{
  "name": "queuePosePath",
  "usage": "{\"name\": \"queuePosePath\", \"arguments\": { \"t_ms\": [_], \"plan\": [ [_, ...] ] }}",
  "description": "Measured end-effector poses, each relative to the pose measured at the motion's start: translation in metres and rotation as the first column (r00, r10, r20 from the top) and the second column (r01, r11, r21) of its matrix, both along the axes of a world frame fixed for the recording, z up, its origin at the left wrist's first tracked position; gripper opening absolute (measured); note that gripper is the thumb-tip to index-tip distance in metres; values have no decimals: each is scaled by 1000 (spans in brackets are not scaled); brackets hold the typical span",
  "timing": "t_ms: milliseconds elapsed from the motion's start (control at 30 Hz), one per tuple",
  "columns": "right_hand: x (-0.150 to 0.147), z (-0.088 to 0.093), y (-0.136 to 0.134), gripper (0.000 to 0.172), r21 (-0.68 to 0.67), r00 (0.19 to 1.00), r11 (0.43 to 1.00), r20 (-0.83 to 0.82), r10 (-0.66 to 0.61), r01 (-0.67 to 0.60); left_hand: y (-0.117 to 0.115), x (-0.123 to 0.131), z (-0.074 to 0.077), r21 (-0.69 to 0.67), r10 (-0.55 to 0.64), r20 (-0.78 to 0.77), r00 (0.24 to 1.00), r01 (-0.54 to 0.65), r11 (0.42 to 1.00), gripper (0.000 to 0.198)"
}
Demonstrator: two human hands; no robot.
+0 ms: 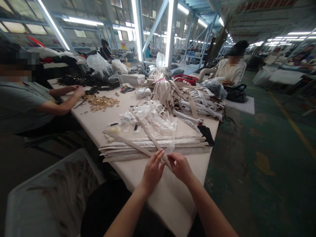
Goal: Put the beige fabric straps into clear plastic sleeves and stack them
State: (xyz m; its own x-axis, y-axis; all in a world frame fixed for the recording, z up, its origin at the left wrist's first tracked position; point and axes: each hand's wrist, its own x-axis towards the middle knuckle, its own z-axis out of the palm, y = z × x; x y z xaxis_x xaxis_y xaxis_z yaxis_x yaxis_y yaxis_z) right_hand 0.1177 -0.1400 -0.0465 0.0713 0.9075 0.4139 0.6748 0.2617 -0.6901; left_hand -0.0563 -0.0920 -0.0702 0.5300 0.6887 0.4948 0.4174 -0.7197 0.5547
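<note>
Close to the table's near edge, my left hand (152,170) has its fingers closed on a long beige strap (145,130) that runs away from me across the table. My right hand (181,168) pinches the near end of the same strap, just to the right of the left hand. A piece of clear plastic film (170,147) stands up by the fingertips. Another beige strap (127,142) slants in from the left and passes under my left hand. Behind the hands lies a flat stack of wrapped straps (182,144).
Crumpled clear plastic (153,115) and a big bundle of loose straps (161,89) lie farther back. Gold metal pieces (102,103) are heaped before a co-worker (32,98) at left. A white bin (18,204) with straps stands lower left. Another person (232,67) sits back right.
</note>
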Motion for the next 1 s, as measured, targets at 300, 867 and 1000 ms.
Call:
{"name": "queuePosePath", "arguments": {
  "t_ms": [300,867,1000],
  "plan": [
    [-6,3,-12,8,-48,1000,999,-4,-7,7,0,-11,4,-170,17,130,991,6,985,9],
    [37,-4,3,34,-154,718,949,-624,-309,274,68,-76,55,-147,485,305,820,-463,874,24],
    [56,19,25,37,10,386,938,-913,-133,347,47,-39,33,-184,308,237,921,-269,945,22]
  ]
}}
